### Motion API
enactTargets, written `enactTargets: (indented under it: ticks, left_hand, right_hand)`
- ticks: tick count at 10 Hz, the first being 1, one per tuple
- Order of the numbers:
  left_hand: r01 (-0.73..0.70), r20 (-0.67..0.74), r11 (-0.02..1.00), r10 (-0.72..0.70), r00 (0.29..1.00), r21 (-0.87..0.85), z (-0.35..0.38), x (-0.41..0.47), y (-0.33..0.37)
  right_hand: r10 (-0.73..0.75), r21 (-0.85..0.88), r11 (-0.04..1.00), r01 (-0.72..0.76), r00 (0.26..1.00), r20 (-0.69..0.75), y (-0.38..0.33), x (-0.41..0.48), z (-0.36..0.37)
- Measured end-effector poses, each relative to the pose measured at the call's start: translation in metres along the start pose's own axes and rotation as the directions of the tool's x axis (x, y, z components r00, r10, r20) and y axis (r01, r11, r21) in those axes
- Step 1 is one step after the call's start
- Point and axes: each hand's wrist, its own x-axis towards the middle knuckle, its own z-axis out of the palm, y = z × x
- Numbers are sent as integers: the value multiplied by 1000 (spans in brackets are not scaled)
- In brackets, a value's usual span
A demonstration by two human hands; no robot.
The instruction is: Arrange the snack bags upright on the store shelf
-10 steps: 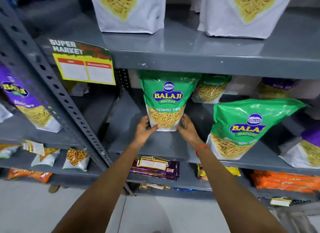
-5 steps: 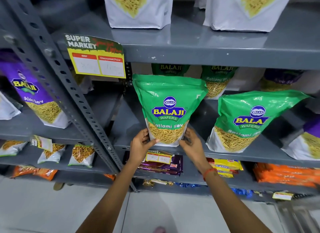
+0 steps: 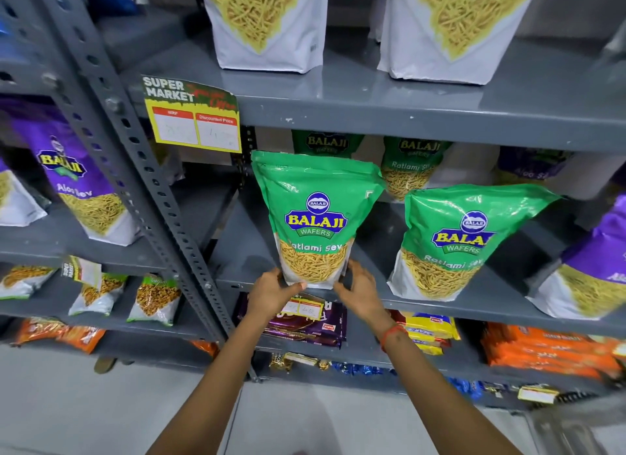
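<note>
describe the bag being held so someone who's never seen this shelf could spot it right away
Find the yellow SUPER MARKET price tag on the grey shelf edge; the shelf just below it holds green and purple bags. The green Balaji Ratlami Sev bag stands nearest that tag, at the shelf's front edge. Unlike the tilted green bag on its right, it is upright, with the left hand and right hand holding its bottom corners.

Middle shelf [image 3: 372, 251], front edge — one bag [image 3: 316, 217] upright, hands [image 3: 271, 293] either side of its base. Second bag [image 3: 464, 241] to its right, leaning. Two more bags [image 3: 411, 165] behind. Price card [image 3: 193, 115] hangs on the shelf edge above, left.
</note>
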Motion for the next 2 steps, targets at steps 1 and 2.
enactTargets:
  ticks: [1,2]
  left_hand:
    - [107,-5,954,-110,994,280,14,-21,24]
    - [183,-95,894,-158,983,409,31,-35,51]
  right_hand:
    - [8,-121,993,-3,999,43,4,-4,-8]
    - [7,-257,966,22,994,111,4,-9,-24]
